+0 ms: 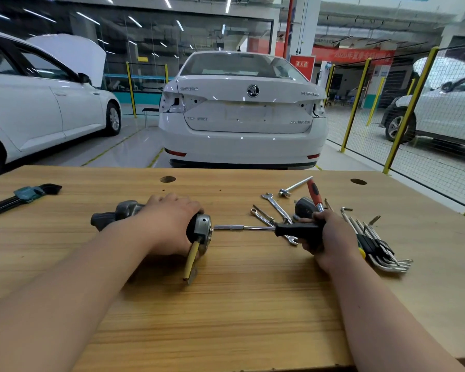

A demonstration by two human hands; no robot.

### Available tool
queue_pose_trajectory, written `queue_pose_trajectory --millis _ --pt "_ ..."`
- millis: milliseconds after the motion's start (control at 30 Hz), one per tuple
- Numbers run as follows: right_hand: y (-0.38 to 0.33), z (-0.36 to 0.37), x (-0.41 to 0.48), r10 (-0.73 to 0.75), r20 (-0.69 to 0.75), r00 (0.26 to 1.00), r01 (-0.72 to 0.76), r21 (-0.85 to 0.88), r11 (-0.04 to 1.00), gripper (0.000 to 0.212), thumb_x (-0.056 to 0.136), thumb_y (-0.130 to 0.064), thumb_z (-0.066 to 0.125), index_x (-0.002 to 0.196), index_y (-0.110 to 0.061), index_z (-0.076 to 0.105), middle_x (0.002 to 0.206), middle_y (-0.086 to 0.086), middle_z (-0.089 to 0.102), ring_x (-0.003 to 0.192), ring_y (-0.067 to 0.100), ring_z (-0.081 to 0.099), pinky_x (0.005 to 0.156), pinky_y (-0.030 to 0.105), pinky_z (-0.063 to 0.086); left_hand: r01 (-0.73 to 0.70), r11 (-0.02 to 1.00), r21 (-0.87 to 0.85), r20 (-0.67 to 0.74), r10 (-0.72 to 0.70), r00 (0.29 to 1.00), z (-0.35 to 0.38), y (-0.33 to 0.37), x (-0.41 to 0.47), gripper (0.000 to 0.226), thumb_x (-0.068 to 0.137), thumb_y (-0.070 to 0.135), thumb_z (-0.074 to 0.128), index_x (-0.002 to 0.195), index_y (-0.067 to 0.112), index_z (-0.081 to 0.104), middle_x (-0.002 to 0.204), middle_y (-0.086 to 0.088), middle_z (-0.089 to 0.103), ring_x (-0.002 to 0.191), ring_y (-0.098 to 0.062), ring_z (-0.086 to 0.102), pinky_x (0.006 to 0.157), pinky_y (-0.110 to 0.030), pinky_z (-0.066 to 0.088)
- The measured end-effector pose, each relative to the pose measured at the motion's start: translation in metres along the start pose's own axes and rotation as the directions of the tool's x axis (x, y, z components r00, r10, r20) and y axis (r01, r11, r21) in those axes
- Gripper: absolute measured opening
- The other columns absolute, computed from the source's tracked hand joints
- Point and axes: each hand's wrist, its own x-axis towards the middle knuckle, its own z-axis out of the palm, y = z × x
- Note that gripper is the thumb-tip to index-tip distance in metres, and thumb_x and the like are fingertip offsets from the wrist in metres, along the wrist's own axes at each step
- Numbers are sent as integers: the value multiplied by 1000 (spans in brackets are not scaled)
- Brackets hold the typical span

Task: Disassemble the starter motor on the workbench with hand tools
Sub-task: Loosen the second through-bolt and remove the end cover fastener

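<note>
The starter motor (202, 229) lies on its side in the middle of the bench (226, 304), with the left hand (169, 224) curled over its body. The right hand (326, 234) grips the black handle of a socket driver (293, 230), whose shaft meets the motor's end cap. Spanners (277, 208) and hex keys (381, 248) lie to the right. Behind, a white car (242, 124) reads "SUPERB"; its other lettering is blurred.

Toward the workbench's (226, 312) far edge, my left hand (169, 224) grips the starter motor (202, 227) while my right hand (325, 238) holds a black-handled driver (290, 229), shaft tip against the motor's end cap.
</note>
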Motion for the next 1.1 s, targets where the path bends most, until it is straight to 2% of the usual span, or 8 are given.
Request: queue_pose_trajectory --millis 133,267,433,567,767,900,1000,1100 --pt "-1 2 0 29 5 1000 -29 2 1000 8 96 -20 54 91 -17 50 82 8 75 68 24 67 48 31 47 -4 996 -87 116 14 993 -11 -3 0 70 70 46 65 133 41 37 123 12 49 122 -18 39 107 -39 16" --pt "-3 2 -2 42 1 999 -42 -6 999 8 96 -19 54 91 -16 50 86 10 74 65 24 66 47 31 47 -12 997 -80 112 21 994 -10 -1 0 55 73 51 56 125 41 43 115 11 53 114 -17 43 105 -40 21" --pt "-4 2 -3 53 13 999 -53 2 999 8 97 -18 53 90 -17 49 96 11 73 75 25 66 55 34 47 1 996 -85 118 9 993 -12 1 -1 69 70 58 52 135 41 37 126 10 50 118 -17 38 105 -39 19" --pt "-3 0 0 57 21 998 -57 4 998 6 98 -19 52 92 -16 50 100 11 74 78 26 67 56 35 47 28 990 -136 140 -9 990 -11 -1 1 71 59 72 46 124 45 43 120 13 52 106 -14 39 98 -39 24" --pt "-1 1 4 60 11 998 -59 -73 996 8 98 -18 52 92 -14 49 95 14 73 62 25 68 51 33 48 59 997 48 -56 -56 997 11 10 4 84 61 86 46 133 43 38 130 12 51 120 -18 42 100 -45 27" --pt "-2 4 7 59 -47 997 -68 -243 968 14 99 -21 54 88 -13 48 75 13 68 48 19 62 42 29 44 61 998 12 -139 -59 989 16 7 3 78 65 84 44 132 44 40 130 12 51 120 -17 41 100 -43 28" --pt "-2 4 10 -20 -19 1000 9 -479 878 17 100 -25 49 95 -12 59 60 8 58 44 18 48 43 30 36 52 998 -18 -163 -54 985 18 3 1 76 66 81 48 132 45 41 127 13 52 118 -15 41 100 -42 28" --pt "-1 4 9 -148 174 973 227 -805 548 29 104 -22 36 97 -14 63 79 4 57 64 18 51 55 30 37 72 996 -53 -207 -82 975 19 -7 -2 74 62 79 51 128 45 46 119 14 56 112 -14 43 97 -41 30"
